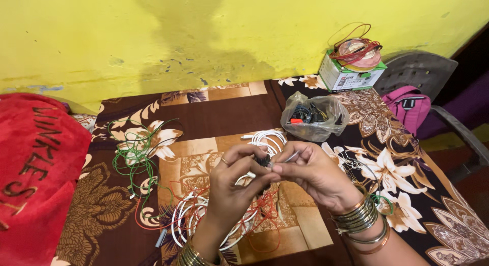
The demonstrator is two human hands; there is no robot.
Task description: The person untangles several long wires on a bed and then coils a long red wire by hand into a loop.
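Both hands meet over floral tabletop (214,113): left hand (232,187) w/ grip pinching small dark connector (263,159), right hand (316,174) pinching thin white wire (291,156) at it; joining step, next needs fine alignment.

Matt printed floral cloth (214,113) over the table, glossy crinkled clear plastic bag (314,116), smooth plastic-coated white cable (267,139), shiny metal bangles (359,217), plush red cloth (35,164), rough painted yellow wall (153,31), printed cardboard box (346,77)

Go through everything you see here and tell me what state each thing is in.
left hand: pinching a small dark part
right hand: gripping a thin white wire
plastic bag: closed, lying flat
green wire: loose, tangled
white cable coil: coiled
small box: shut, wire spools on top
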